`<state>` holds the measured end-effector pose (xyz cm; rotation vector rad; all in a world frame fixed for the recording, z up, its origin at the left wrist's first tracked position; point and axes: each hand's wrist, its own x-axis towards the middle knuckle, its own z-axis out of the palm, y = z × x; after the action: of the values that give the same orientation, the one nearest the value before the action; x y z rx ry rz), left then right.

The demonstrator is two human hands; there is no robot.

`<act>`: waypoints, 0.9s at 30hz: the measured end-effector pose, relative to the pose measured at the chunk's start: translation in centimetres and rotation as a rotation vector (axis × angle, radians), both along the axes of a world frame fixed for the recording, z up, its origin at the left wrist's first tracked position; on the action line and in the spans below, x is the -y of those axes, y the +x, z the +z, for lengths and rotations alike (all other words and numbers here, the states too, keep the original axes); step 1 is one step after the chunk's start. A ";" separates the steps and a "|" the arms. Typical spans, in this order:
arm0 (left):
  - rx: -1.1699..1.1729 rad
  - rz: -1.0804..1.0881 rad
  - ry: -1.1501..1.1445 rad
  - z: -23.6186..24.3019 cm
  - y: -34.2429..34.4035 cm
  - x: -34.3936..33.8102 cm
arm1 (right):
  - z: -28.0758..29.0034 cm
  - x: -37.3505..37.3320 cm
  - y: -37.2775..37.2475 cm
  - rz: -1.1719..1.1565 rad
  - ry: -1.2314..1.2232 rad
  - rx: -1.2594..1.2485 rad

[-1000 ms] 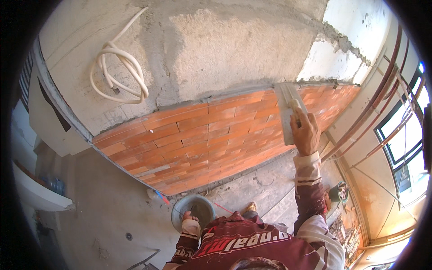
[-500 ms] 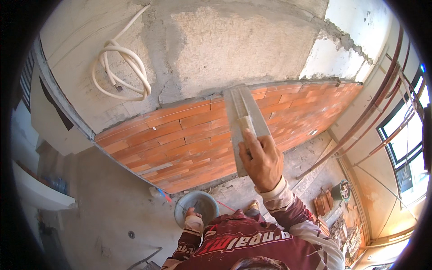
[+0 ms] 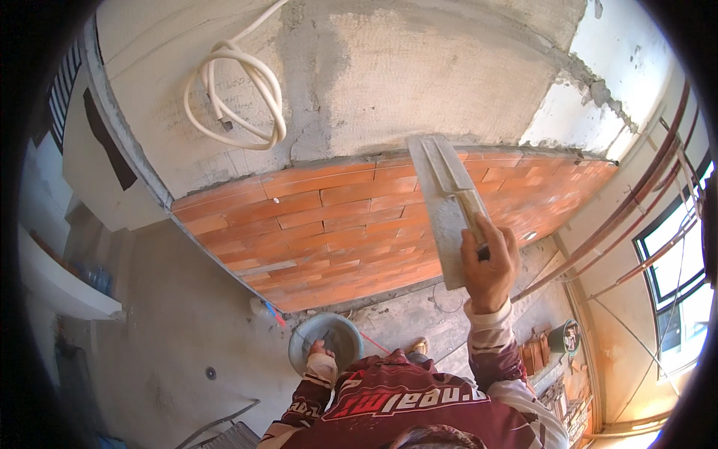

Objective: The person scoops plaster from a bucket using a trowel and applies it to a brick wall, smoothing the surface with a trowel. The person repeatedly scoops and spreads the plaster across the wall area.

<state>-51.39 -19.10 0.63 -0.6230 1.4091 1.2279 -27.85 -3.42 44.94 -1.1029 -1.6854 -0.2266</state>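
My right hand [image 3: 492, 262] is wrapped round the handle of a rectangular steel plastering trowel [image 3: 441, 202]. Its long grey blade slants over the brick panel, and the far end reaches the seam where orange bricks [image 3: 348, 198] meet the rough plastered wall [image 3: 426, 75]. Lower down, my left hand [image 3: 321, 349] is at a round grey basin [image 3: 354, 329], its fingers curled. What they grip, the rim or a tool, is too small to make out. A thin line [image 3: 329, 176] runs along the upper brick course.
A coiled cream hose [image 3: 273, 90] hangs against the wall at upper left. Red-brown poles [image 3: 636, 194] slant down at right near a window [image 3: 677, 277]. Stacked bricks [image 3: 535, 353] and a dark bucket [image 3: 565, 338] stand lower right. A drain [image 3: 211, 373] shows in the left floor.
My right hand and the trowel have moved rightward, and the blade is turned a little. The whole view has shifted slightly. My left hand stays at the basin.
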 end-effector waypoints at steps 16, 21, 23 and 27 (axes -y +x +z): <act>0.037 0.136 0.029 3.4 0.9 0.5 | -1.6 0.8 -3.3 0.120 -0.024 0.064; 0.014 0.123 0.061 1.1 1.1 0.3 | -1.7 1.4 -3.1 0.186 -0.082 0.064; 0.051 0.168 0.056 1.1 0.9 0.4 | -1.4 1.7 -2.9 0.260 -0.113 0.019; -0.039 0.146 0.064 3.3 1.8 0.9 | -1.9 2.3 -0.1 0.421 -0.280 0.056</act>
<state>-49.57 -20.02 3.91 -0.6707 1.3699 1.4016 -27.95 -5.72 43.04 -0.9166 -1.9969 0.2557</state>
